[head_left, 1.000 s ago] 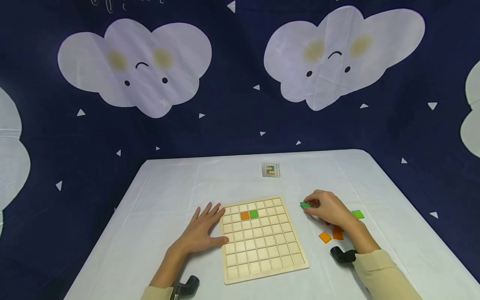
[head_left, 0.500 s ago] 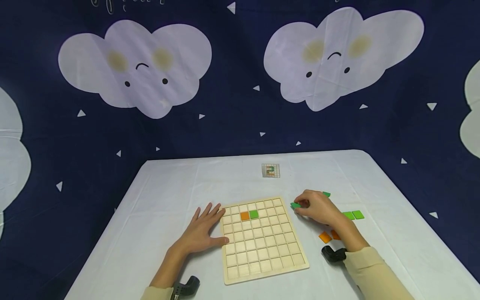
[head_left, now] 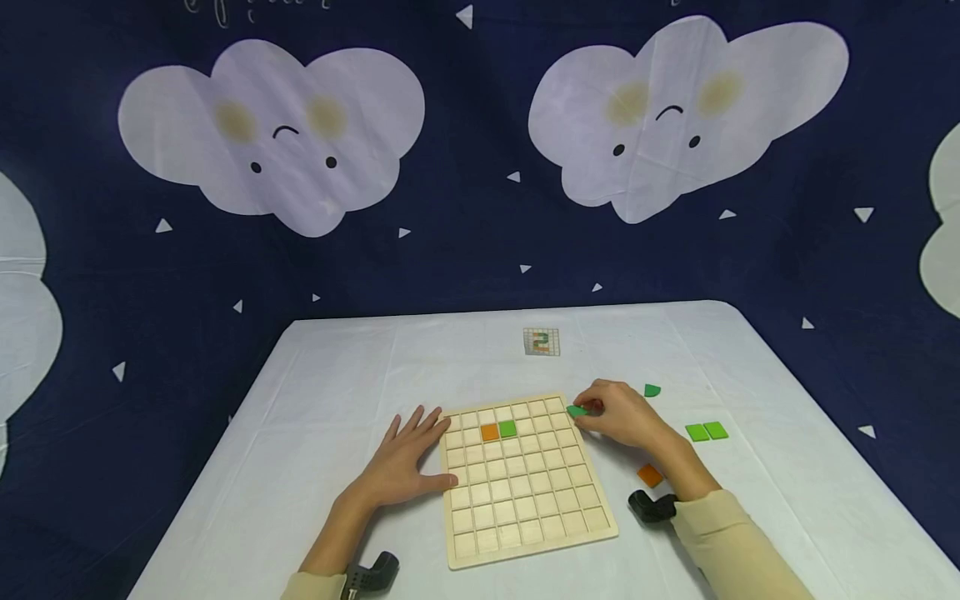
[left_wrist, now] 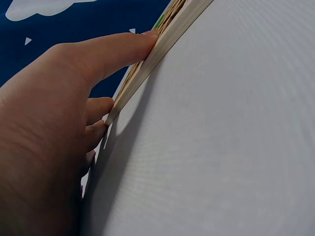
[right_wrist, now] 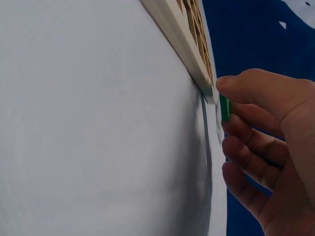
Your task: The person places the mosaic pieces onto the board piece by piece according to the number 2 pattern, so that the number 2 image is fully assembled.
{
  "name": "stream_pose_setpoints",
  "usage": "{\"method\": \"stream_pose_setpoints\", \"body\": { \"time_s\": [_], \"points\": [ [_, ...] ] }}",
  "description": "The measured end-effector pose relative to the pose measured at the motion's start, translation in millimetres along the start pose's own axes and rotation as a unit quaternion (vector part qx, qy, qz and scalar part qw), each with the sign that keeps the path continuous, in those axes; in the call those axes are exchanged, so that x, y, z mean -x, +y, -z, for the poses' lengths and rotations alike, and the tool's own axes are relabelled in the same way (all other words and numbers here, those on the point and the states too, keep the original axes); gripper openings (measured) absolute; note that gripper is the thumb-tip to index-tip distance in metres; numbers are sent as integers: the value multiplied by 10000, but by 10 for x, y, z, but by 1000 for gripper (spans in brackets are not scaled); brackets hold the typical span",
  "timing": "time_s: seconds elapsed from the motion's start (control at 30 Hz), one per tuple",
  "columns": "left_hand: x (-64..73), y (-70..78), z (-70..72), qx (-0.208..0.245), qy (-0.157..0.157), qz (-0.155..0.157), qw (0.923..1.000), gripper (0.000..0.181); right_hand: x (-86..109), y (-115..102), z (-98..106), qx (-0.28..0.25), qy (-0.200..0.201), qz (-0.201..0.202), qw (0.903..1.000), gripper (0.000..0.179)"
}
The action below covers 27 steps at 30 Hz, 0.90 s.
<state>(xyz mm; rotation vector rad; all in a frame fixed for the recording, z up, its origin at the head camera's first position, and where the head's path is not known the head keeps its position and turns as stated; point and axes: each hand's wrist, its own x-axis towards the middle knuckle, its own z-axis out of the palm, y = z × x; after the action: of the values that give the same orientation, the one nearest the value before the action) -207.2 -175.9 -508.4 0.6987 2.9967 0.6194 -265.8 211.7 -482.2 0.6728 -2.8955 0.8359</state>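
A dark blue cloth backdrop (head_left: 476, 100) with white clouds and small triangles rises behind a white-covered table (head_left: 352, 375). Flat on it lies a square wooden grid board (head_left: 517, 487), pale and smooth, its thin ridges parting rows of shallow square cells inside a slightly raised rim. The left hand (head_left: 405, 467) spreads its fingers along the board's left edge, thumb on the rim, grasping nothing. The right hand (head_left: 618, 412) pinches a piece between thumb and forefinger. Beyond the board lies a small pattern card (head_left: 542, 342). Two light green tiles (head_left: 707, 431) sit side by side to the right, an orange tile (head_left: 649, 476) nearer. An orange square (head_left: 490, 432) and a green square (head_left: 507, 428) fill neighbouring cells. The pinched dark green piece (head_left: 576, 411), thin and flat, is at the board's far right corner.
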Motion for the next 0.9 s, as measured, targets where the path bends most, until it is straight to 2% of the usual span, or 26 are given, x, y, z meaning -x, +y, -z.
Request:
{"method": "stream_pose_setpoints", "body": {
  "time_s": [0.63, 0.9],
  "points": [
    [-9, -6, 0, -66, 9, -2, 10000, 97, -127, -209, -140, -294, -213, 223, 9991, 20],
    [-2, 10, 7, -45, -5, -17, 10000, 96, -174, -311, -169, -77, -308, 337, 9989, 21]
  ]
}}
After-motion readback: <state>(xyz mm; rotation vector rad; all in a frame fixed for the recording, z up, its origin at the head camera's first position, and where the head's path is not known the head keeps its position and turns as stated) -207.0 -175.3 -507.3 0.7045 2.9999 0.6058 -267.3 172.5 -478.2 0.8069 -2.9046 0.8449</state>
